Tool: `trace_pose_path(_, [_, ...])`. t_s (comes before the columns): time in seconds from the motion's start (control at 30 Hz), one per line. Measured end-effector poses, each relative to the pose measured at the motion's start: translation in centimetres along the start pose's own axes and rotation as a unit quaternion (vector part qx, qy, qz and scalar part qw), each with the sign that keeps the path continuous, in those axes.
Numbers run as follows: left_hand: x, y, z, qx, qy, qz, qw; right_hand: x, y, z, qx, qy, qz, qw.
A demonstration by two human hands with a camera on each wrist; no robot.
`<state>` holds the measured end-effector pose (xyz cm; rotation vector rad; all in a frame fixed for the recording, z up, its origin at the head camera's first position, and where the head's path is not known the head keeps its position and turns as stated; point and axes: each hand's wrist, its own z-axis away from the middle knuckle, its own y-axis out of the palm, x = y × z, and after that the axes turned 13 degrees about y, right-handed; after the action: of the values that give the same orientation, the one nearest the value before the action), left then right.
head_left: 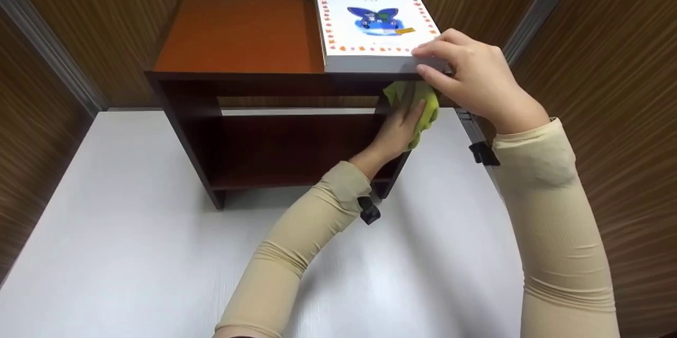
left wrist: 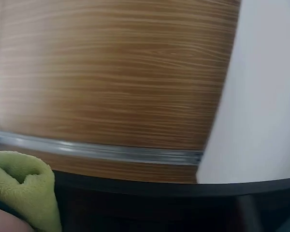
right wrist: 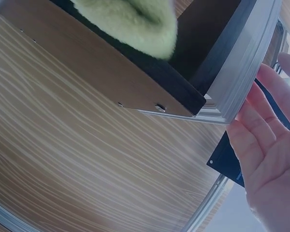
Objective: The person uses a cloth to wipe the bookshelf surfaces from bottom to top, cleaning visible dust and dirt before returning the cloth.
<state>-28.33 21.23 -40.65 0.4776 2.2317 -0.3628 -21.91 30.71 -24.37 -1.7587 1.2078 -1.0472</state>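
A small dark-brown shelf unit (head_left: 238, 36) stands on the white table. My left hand (head_left: 394, 131) grips a yellow-green cloth (head_left: 426, 126) at the front edge of the shelf's right side panel, beneath the top board. Folds of that cloth (left wrist: 31, 191) show at the lower left of the left wrist view. On the right half of the top lies a thick white book (head_left: 378, 23) with a blue butterfly picture. My right hand (head_left: 476, 76) touches its near right corner, one finger on the cover. Extended fingers (right wrist: 253, 125) appear beside that corner in the right wrist view.
Wood-grain walls (head_left: 597, 169) enclose the back and both sides, with metal strips (head_left: 545, 10) at the corners. The white table (head_left: 132, 253) extends around the shelf. Inside the unit is a lower board (head_left: 291, 147).
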Motion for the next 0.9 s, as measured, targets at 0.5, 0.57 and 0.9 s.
trace_pose_path(0.5, [7.5, 0.2, 5.9, 0.022, -0.203, -0.029, 0.9784, -0.1, 0.2, 0.1, -0.010, 0.009, -0.008, 1.000])
trace_pose_path(0.57, [7.8, 0.3, 6.4, 0.021, -0.204, -0.037, 0.9781, -0.1, 0.2, 0.2, -0.011, 0.011, -0.006, 1.000])
trace_pose_path(0.9, [6.6, 2.1, 8.1, -0.080, -0.120, -0.151, 0.9779, -0.1, 0.3, 0.1, -0.022, -0.004, -0.006, 1.000])
